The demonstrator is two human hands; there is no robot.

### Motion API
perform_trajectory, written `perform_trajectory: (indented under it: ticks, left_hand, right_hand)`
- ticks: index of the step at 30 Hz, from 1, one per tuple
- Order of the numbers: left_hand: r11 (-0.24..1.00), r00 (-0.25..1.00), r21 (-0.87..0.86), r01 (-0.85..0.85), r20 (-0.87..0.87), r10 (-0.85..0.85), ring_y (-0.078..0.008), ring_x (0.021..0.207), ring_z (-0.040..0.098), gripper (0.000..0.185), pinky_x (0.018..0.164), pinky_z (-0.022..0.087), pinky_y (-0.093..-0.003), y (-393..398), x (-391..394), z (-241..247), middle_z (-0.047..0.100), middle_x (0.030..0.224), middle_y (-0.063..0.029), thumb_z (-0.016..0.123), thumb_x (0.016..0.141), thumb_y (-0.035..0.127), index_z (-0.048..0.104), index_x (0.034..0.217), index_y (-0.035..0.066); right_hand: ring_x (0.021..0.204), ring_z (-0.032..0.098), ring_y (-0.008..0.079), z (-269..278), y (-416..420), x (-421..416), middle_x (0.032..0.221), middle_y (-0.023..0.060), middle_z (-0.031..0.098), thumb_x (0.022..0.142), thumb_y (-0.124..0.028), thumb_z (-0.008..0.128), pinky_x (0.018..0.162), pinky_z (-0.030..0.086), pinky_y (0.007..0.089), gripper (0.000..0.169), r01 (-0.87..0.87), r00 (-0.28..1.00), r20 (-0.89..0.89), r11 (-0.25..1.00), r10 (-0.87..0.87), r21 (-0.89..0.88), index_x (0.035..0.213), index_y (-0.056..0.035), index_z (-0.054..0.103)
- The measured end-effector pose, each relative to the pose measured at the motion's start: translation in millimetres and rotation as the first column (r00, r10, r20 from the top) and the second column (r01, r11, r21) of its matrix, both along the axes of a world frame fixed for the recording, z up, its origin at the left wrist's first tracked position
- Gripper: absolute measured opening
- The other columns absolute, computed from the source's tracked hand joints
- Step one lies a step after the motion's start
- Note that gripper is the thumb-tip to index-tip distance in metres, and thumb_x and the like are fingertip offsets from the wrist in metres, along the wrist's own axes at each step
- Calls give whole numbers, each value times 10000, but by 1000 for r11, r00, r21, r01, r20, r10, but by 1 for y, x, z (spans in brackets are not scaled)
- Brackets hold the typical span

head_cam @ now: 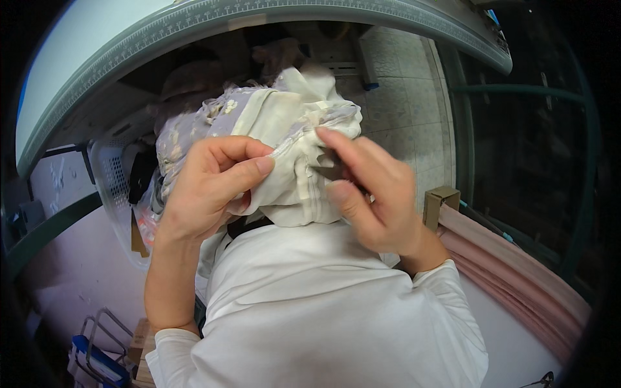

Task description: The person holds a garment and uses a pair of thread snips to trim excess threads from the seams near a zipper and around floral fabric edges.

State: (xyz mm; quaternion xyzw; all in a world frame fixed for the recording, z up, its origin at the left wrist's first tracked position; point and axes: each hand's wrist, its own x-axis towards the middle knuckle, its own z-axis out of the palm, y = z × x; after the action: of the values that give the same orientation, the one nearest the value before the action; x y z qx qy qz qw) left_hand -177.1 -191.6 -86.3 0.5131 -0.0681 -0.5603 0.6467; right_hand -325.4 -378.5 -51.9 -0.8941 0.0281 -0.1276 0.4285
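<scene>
A garment with white lining (271, 112) and lavender fabric with pale flowers (179, 136) lies bunched over my lap. My left hand (208, 184) pinches a whitish seam edge of it between thumb and index finger. Over the right part of the lining is my right hand (378, 189), slightly blurred, its thumb and index finger apart. A dark metal blade, seemingly of thread snips (331, 172), sticks out from under its fingers; the rest of the tool is hidden in the palm. Between the hands, a white stitched strip, perhaps a zipper (313, 194), runs down the lining.
Above the lap curves a grey table edge with ruler markings (204, 26). A white perforated basket (114, 174) holding dark cloth and plastic stands at left. Pink fabric (504, 271) hangs over a rail at right, near a cardboard box end (440, 201). Tiled floor (412, 97) shows beyond.
</scene>
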Motion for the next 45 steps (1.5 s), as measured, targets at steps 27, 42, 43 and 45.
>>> perform_trajectory:
  ticks: [27,42,43,45]
  left_hand:
    - [1000,992,-14,-24,124,25,-18,553,496,152,457,354,-176,-2,-11,3,616,735,12,647,938,97,712,971,-36]
    - [1000,890,8,12,456,-15,-28,622,446,139,529,340,-205,-7,-21,13,551,722,24,658,918,64,706,916,-66]
    - [1000,888,13,25,459,-28,-26,602,468,141,509,348,-193,-5,-20,12,565,740,15,656,928,67,704,925,-65]
    - [1000,893,18,25,450,-30,-25,581,494,148,492,359,-183,-5,-21,10,579,755,7,656,938,77,704,934,-63]
  right_hand:
    - [675,577,137,-23,6,8,846,95,615,775,96,713,561,442,245,196,3,986,168,997,-17,83,946,24,652]
    - [634,531,173,-22,4,14,791,78,556,809,112,631,553,424,272,164,66,996,50,993,-71,97,896,-1,549]
    - [610,542,207,-24,3,13,761,87,546,795,107,634,540,431,300,178,128,988,74,986,-137,110,894,-7,538]
    - [610,499,147,-28,-2,13,761,60,534,860,44,653,547,412,269,140,149,981,97,970,-169,193,892,-16,531]
